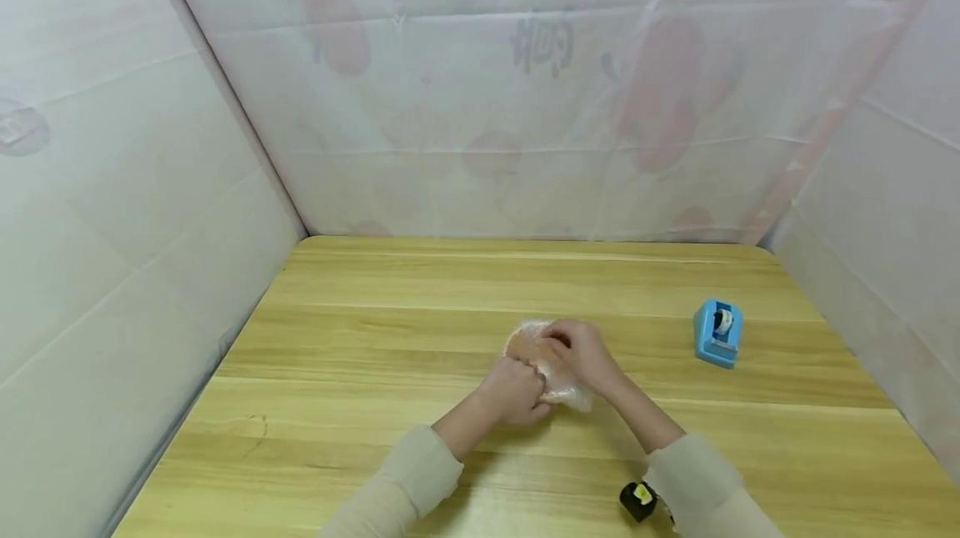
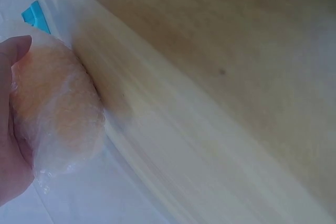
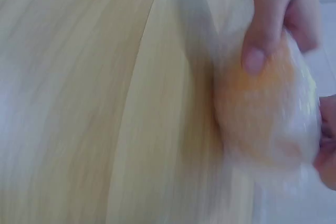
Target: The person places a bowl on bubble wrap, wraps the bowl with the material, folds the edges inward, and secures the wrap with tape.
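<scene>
A rounded bundle (image 1: 529,344) shows orange through clear, crinkled bubble wrap near the middle of the wooden table. My left hand (image 1: 513,390) grips its near left side, fingers curled in against the wrap. On the far right side my right hand (image 1: 583,352) pinches the wrap between bent fingers and thumb. A loose flap of wrap (image 1: 577,398) sticks out below the right hand. In the left wrist view the bundle (image 2: 63,108) lies against a thumb and palm. The right wrist view has the bundle (image 3: 262,108) blurred, with a thumb pressed on its orange part.
A blue tape dispenser (image 1: 717,334) with a white roll stands on the right of the table (image 1: 360,313). A small black object with a yellow-green mark (image 1: 638,501) lies at the front, beside the right sleeve (image 1: 693,471). Pale sheeted walls (image 1: 480,104) enclose the back and sides.
</scene>
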Tool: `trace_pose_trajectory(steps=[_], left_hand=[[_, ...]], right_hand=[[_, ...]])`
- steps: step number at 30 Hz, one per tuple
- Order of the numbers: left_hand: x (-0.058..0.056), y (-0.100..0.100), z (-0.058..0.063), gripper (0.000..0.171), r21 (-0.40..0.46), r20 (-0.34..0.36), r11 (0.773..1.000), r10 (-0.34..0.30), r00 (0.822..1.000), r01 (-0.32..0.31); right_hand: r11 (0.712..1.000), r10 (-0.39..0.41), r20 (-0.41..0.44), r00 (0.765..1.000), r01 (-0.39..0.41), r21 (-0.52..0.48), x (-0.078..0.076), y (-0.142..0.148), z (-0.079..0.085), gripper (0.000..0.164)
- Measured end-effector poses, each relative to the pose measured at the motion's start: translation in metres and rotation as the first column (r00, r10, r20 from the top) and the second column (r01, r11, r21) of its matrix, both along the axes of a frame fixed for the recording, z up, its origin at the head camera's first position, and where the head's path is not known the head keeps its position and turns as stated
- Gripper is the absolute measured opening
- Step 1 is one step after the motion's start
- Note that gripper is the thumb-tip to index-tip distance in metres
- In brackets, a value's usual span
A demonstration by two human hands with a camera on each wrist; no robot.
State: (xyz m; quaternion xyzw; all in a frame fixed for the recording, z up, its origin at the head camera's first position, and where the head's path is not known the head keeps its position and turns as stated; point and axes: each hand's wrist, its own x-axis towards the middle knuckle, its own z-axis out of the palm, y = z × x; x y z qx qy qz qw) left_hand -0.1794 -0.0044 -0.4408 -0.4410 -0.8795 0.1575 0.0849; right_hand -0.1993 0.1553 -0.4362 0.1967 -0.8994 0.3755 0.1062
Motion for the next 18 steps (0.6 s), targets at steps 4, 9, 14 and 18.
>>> trace_pose_trajectory(steps=[4, 9, 14, 18], left_hand=[[-0.001, -0.001, 0.000, 0.045, -0.016, -0.017, 1.000, -0.004, 1.000, 0.004], [0.000, 0.000, 0.001, 0.046, -0.040, -0.016, 0.999, 0.001, 1.000, -0.002], [-0.001, 0.000, 0.001, 0.046, -0.039, -0.012, 0.999, -0.005, 1.000, 0.004], [-0.001, 0.000, 0.001, 0.046, -0.024, -0.015, 1.000, -0.006, 1.000, 0.005]], right_hand=[[0.982, -0.183, -0.154, 0.971, 0.174, -0.070, 0.001, 0.025, 0.000, 0.011], [0.979, -0.201, -0.018, 0.979, 0.201, -0.033, -0.004, 0.052, -0.004, 0.019], [0.986, -0.158, 0.163, 0.974, 0.165, -0.029, -0.008, 0.063, -0.004, 0.016], [0.987, -0.150, 0.217, 0.965, 0.158, -0.019, -0.010, 0.066, -0.001, 0.013]])
